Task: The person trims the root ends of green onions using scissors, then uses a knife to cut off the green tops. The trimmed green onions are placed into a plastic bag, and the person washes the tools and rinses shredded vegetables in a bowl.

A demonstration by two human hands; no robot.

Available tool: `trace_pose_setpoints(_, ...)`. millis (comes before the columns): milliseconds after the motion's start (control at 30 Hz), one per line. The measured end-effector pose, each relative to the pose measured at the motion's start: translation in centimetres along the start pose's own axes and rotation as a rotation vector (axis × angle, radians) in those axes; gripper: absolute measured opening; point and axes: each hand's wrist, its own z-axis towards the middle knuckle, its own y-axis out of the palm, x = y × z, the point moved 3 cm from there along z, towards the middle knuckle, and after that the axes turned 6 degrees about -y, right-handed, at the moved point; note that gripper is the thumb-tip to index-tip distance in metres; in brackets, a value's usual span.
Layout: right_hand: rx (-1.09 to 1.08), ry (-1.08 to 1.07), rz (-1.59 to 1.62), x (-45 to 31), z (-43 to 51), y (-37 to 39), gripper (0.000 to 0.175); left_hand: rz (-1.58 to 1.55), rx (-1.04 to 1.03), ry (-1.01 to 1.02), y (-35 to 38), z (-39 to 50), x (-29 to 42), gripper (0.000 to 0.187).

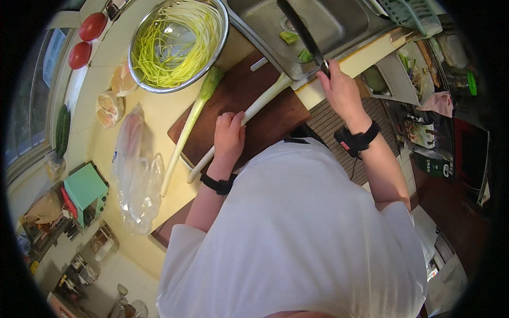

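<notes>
My left hand (230, 137) is closed around the white stalk of a leek (268, 94) that lies across a brown wooden cutting board (288, 109). The leek's cut upper end reaches the sink's edge. In my right hand (340, 89) is the handle of a kitchen knife (301, 30), its dark blade raised over the sink. A second leek (191, 121) rests over the board's left side, its green end up by the bowl. Two green leek scraps (289, 37) lie in the sink.
A metal bowl (133, 75) of yellow-green shoots stands behind the board. Left of it are a clear plastic bag (137, 190) and pomelo pieces (109, 109). The steel sink (346, 31) is at the back right, a green plastic basket (413, 16) beyond it.
</notes>
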Motion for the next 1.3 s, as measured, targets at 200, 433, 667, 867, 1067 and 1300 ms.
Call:
trace_pose_setpoints(200, -0.012, 0.044, 0.125, 0.8, -1.0, -1.0, 0.032, 0.042, -0.034, -0.046, -2.3, -0.6, -0.8, 0.048)
trace_pose_setpoints(433, -0.011, 0.161, 0.240, 0.8, -3.3, -1.2, 0.036, 0.295, 0.206, -0.252, -5.5, 1.0, -7.1, 0.045)
trace_pose_setpoints(667, -0.047, 0.140, 0.218, 0.7, -5.4, -1.4, 0.035, 0.079, 0.103, -0.154, -3.9, 1.4, -6.1, 0.040)
trace_pose_setpoints(867, -0.118, 0.054, 0.204, 0.0, -6.5, -0.9, 0.034, 0.039, 0.074, -0.104, -2.0, 3.6, -3.4, 0.043)
trace_pose_setpoints(1067, -0.300, 0.051, 0.173, -0.1, -9.0, -0.9, 0.034, 0.077, 0.092, -0.166, -1.9, 4.6, -3.2, 0.042)
trace_pose_setpoints(1300, -0.421, 0.019, 0.157, 0.0, -11.3, -1.3, 0.033, 0.115, 0.122, -0.166, -2.4, 3.4, -3.7, 0.034)
